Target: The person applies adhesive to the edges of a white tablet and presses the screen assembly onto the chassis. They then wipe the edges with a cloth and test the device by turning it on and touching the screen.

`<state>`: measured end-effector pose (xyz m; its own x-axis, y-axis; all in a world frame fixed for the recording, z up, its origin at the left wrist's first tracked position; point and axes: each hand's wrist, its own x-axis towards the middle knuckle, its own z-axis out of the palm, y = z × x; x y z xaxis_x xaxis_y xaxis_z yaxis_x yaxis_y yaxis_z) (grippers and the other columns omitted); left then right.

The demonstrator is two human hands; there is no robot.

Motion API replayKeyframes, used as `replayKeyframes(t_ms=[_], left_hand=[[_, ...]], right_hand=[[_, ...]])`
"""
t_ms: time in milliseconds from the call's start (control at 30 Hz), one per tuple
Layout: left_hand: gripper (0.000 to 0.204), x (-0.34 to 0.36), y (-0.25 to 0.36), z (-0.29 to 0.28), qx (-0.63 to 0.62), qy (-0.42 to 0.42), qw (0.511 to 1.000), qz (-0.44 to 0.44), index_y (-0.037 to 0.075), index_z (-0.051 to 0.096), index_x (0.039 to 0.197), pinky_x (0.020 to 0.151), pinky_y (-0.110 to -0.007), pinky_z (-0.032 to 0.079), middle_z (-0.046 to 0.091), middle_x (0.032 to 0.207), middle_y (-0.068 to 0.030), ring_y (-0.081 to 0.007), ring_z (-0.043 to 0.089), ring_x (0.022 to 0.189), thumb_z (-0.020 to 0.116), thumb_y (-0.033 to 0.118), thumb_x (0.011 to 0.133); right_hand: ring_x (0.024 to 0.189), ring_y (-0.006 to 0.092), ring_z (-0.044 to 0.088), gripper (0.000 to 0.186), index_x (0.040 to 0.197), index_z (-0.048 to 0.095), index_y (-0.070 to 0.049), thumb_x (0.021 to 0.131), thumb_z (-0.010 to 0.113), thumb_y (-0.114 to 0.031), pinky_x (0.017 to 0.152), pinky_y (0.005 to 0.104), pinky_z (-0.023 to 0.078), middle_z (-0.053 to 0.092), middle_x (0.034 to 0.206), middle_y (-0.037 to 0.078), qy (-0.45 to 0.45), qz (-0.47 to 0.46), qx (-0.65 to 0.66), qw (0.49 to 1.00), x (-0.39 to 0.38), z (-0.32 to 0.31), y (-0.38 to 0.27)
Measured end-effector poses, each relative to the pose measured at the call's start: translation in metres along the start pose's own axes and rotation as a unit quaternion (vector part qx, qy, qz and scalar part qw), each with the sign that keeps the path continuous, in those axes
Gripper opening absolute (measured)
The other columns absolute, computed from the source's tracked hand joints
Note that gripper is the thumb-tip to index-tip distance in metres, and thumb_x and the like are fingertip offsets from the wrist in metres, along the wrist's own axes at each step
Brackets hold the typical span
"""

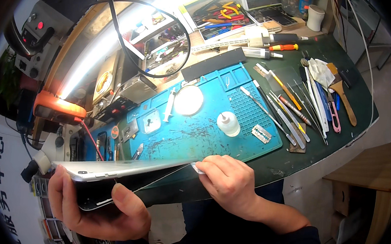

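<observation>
A silver tablet (123, 167) is tilted on its long edge over the bench's front edge, with its pale back and a small camera lens uppermost. Its dark front (96, 190) hangs below, and a thin bright line runs along it toward my right hand. My left hand (101, 211) grips the tablet's left end, thumb on the dark side and fingers around the back. At the other end, my right hand (227, 182) pinches a small thin silvery piece (197, 168) by the tablet's edge. Whether that piece is part of the tablet cannot be made out.
A blue work mat (194, 140) carries a bottle (228, 123), a razor blade (261, 133), a syringe (170, 104) and a round white lid (188, 100). Tweezers (291, 125) and brushes lie to the right. An orange meter (59, 107) stands left; a black cable (189, 43) loops overhead.
</observation>
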<state>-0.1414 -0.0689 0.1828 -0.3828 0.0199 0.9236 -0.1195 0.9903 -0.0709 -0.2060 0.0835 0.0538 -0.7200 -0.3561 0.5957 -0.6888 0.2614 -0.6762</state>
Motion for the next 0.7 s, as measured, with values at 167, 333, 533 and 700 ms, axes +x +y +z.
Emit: replayKeyframes(t_ms=[167,333,533,700], left_hand=[[0.056,0.0002,0.0039,0.0013,0.007,0.006,1.000,-0.012,-0.002,0.045,0.139,0.105,-0.047,0.055,0.044,0.140,-0.0198,-0.0318,0.050,0.133,0.054,0.019,0.088],[0.056,0.0013,0.0046,0.0001,0.018,0.000,1.000,-0.013,-0.001,0.045,0.140,0.105,-0.047,0.055,0.045,0.141,-0.0187,-0.0321,0.050,0.133,0.054,0.020,0.089],[0.055,0.0021,0.0035,-0.0016,0.027,-0.001,1.000,-0.007,-0.001,0.046,0.140,0.105,-0.047,0.055,0.045,0.141,-0.0190,-0.0321,0.051,0.133,0.053,0.022,0.090],[0.061,0.0027,-0.0001,-0.0026,0.024,-0.009,1.000,0.002,-0.005,0.045,0.141,0.105,-0.047,0.050,0.046,0.141,-0.0221,-0.0346,0.050,0.131,0.056,0.029,0.090]], right_hand=[[0.074,0.0220,0.068,0.025,0.097,0.069,-0.008,0.074,0.079,-0.004,0.062,0.0334,0.054,0.070,0.092,0.004,0.043,-0.013,0.023,0.999,0.0008,0.0017,-0.0002],[0.072,0.0228,0.068,0.026,0.097,0.070,-0.008,0.073,0.080,-0.003,0.061,0.0340,0.054,0.071,0.090,0.005,0.031,-0.004,0.015,0.999,0.0007,0.0007,-0.0007],[0.071,0.0226,0.067,0.024,0.096,0.070,-0.007,0.074,0.079,-0.004,0.060,0.0340,0.053,0.071,0.090,0.004,0.027,-0.005,0.010,1.000,0.0016,0.0016,-0.0020],[0.070,0.0195,0.061,0.008,0.086,0.064,-0.008,0.081,0.070,-0.006,0.058,0.0321,0.050,0.059,0.081,0.002,0.010,0.003,-0.036,0.999,0.0021,0.0056,0.0011]])
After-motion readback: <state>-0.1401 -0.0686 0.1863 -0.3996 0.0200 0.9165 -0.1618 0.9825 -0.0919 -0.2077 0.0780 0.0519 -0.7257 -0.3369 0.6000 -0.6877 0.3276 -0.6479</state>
